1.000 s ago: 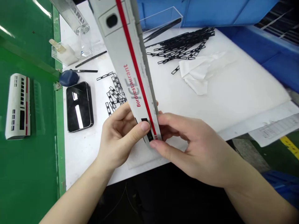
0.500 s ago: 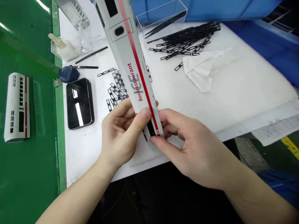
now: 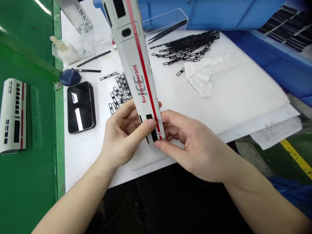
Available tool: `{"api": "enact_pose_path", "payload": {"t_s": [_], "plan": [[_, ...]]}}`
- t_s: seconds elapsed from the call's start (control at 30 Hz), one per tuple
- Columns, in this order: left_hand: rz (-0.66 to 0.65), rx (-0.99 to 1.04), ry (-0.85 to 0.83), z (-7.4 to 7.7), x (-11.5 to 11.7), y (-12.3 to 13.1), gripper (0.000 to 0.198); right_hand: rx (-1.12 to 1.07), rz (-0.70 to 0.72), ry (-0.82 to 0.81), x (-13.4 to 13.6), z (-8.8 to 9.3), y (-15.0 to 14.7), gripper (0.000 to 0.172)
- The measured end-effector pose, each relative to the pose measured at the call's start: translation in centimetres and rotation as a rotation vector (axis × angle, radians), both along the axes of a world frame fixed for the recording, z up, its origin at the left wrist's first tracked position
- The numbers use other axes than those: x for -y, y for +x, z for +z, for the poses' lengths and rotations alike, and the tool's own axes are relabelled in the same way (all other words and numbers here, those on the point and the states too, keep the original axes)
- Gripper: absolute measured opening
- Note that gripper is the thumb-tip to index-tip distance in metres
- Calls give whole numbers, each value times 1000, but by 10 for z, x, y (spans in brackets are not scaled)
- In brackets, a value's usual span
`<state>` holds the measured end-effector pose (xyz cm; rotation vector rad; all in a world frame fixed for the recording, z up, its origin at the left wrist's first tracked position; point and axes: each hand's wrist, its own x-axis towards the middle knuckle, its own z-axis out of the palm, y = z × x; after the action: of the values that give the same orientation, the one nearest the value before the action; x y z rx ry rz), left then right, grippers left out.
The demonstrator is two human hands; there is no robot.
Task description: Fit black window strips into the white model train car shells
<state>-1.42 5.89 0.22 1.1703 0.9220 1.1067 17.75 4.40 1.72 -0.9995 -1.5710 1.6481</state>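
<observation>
A long white model train car shell [image 3: 133, 58] with a red stripe and "ICE Bordrestaurant" lettering stands tilted up in front of me. My left hand [image 3: 123, 133] grips its near end from the left, thumb lying across the side by a dark window opening. At the bottom right corner my right hand [image 3: 192, 143] pinches the end, thumb below and fingers curled behind. Those curled fingertips are partly hidden. Behind the shell lie small black-and-white window strips [image 3: 119, 92], partly covered by it.
A black glossy box [image 3: 81, 107] and a dark blue lump [image 3: 70, 77] sit on the left. Another train shell [image 3: 13, 117] lies on the green surface. Black strips [image 3: 187, 45], a white cloth [image 3: 201, 78], a clear tray [image 3: 180, 16] and a blue bin [image 3: 219, 14] are behind.
My left thumb has shifted on the shell, baring more of the dark window opening. Both hands still hold the shell; the whole view has moved slightly.
</observation>
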Motion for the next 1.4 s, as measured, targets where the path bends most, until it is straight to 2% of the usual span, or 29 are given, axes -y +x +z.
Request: {"api": "enact_pose_path", "payload": {"t_s": [0.17, 0.43, 0.57, 0.73, 0.8, 1.0, 1.2, 1.4], "plan": [[67, -59, 12, 1, 1, 5, 32, 6, -7, -40, 0, 0, 0, 22], [-85, 3, 11, 2, 1, -2, 50, -180, 106, -44, -4, -10, 12, 30], [-38, -42, -6, 5, 3, 1, 44, -200, 151, -59, -6, -11, 15, 42], [-7, -50, 13, 4, 3, 4, 46, -160, 43, -86, -7, -8, 7, 17], [-14, -57, 28, 4, 3, 4, 45, -136, 15, -90, -7, -6, 4, 11], [-85, -20, 14, 6, 2, 2, 51, -131, 2, -30, -4, -9, 3, 9], [-92, 8, 33, 5, 1, 3, 52, -161, 62, -23, -3, -18, 10, 16], [-159, 23, 31, 4, 2, 0, 60, -119, 36, 9, 1, -13, 7, 6]]}}
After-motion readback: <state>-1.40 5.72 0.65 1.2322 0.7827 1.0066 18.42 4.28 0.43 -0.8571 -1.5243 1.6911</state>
